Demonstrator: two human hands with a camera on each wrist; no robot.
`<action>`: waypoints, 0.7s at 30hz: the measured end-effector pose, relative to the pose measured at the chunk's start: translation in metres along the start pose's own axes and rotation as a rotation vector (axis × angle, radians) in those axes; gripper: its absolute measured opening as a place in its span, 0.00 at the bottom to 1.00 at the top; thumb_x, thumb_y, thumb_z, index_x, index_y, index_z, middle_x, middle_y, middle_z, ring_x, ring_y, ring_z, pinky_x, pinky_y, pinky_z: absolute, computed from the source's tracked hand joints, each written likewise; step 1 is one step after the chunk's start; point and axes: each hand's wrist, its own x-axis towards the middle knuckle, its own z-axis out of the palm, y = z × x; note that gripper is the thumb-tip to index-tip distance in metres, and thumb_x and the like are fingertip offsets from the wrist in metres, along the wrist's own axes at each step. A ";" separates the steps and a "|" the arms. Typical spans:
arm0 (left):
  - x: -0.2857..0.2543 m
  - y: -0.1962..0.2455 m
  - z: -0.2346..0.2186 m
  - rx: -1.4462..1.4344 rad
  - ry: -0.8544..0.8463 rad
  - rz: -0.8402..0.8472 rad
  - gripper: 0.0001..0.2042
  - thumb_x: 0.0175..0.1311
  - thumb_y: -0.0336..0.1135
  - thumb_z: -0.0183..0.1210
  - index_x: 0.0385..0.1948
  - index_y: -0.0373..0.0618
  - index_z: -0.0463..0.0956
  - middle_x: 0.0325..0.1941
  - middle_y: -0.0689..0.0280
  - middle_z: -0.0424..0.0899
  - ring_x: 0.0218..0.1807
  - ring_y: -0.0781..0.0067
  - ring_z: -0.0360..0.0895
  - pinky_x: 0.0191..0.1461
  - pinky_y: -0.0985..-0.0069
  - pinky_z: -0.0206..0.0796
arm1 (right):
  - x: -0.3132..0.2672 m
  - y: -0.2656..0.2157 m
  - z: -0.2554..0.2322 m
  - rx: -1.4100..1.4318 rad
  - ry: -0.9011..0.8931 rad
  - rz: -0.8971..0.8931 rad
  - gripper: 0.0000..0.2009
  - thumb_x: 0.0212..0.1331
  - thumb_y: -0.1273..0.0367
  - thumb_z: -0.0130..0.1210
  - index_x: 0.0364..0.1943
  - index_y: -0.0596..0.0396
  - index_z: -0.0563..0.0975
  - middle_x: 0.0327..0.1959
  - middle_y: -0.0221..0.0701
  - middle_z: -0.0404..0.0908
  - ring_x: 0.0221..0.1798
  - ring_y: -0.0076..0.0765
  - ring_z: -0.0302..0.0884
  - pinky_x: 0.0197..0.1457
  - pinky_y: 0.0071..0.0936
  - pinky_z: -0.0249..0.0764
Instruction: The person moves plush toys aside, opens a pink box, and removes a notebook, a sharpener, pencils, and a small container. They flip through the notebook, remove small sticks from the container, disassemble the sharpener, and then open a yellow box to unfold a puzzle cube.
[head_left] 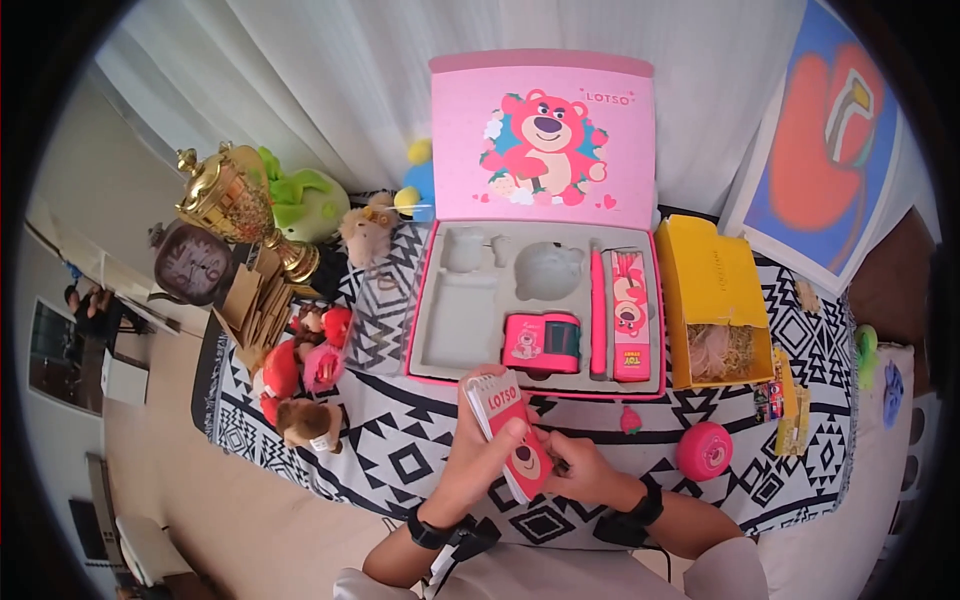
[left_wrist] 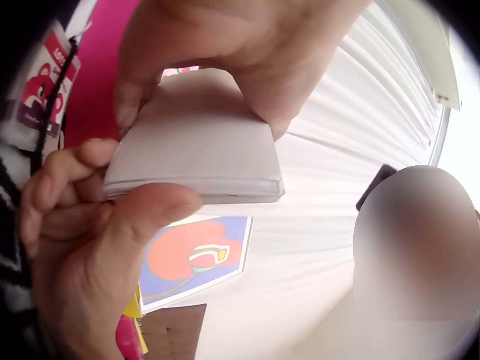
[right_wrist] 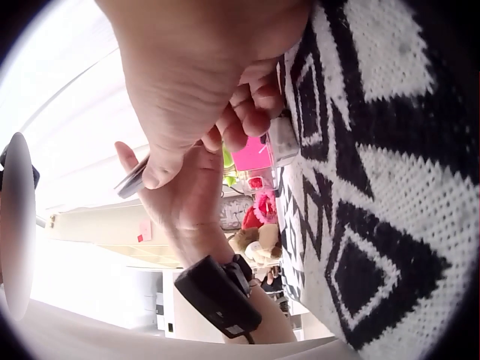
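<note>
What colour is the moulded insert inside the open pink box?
The moulded insert is grey; the head view shows it best.

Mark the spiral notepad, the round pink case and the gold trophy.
Spiral notepad [head_left: 525, 459]: head view, on the cover's printed bear face.
Round pink case [head_left: 704, 451]: head view, middle of its face.
Gold trophy [head_left: 230, 196]: head view, on the cup's body.
</note>
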 end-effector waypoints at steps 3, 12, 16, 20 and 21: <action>-0.003 -0.001 0.000 0.089 0.007 0.042 0.28 0.66 0.37 0.60 0.62 0.47 0.54 0.52 0.58 0.70 0.52 0.67 0.75 0.55 0.67 0.73 | -0.006 0.014 -0.002 -0.038 0.019 -0.136 0.29 0.54 0.63 0.68 0.56 0.65 0.72 0.29 0.37 0.80 0.27 0.23 0.74 0.29 0.22 0.70; 0.003 0.039 -0.008 -0.325 -0.080 -0.140 0.35 0.53 0.26 0.61 0.65 0.42 0.55 0.51 0.45 0.77 0.52 0.53 0.80 0.58 0.59 0.72 | 0.000 0.005 -0.002 0.205 -0.103 -0.058 0.15 0.70 0.61 0.48 0.36 0.60 0.77 0.23 0.33 0.76 0.28 0.31 0.75 0.36 0.28 0.71; 0.030 0.069 -0.028 -0.281 0.058 0.020 0.30 0.63 0.38 0.56 0.66 0.43 0.56 0.44 0.50 0.78 0.36 0.62 0.77 0.40 0.68 0.71 | 0.004 0.001 0.000 0.106 -0.077 0.047 0.13 0.71 0.63 0.47 0.37 0.59 0.77 0.27 0.34 0.79 0.29 0.31 0.74 0.37 0.28 0.72; 0.054 0.070 -0.055 -0.315 0.151 -0.031 0.20 0.68 0.39 0.49 0.56 0.35 0.67 0.37 0.52 0.79 0.30 0.64 0.75 0.33 0.70 0.69 | 0.005 0.000 0.002 0.148 -0.039 0.020 0.14 0.71 0.62 0.47 0.36 0.59 0.78 0.27 0.34 0.78 0.28 0.31 0.74 0.37 0.28 0.72; 0.062 0.069 -0.061 -0.350 0.156 -0.063 0.19 0.67 0.39 0.49 0.51 0.32 0.70 0.35 0.52 0.80 0.30 0.64 0.75 0.32 0.69 0.69 | 0.004 0.002 0.002 0.124 -0.065 0.073 0.14 0.71 0.62 0.47 0.36 0.59 0.78 0.26 0.34 0.78 0.29 0.32 0.74 0.38 0.28 0.72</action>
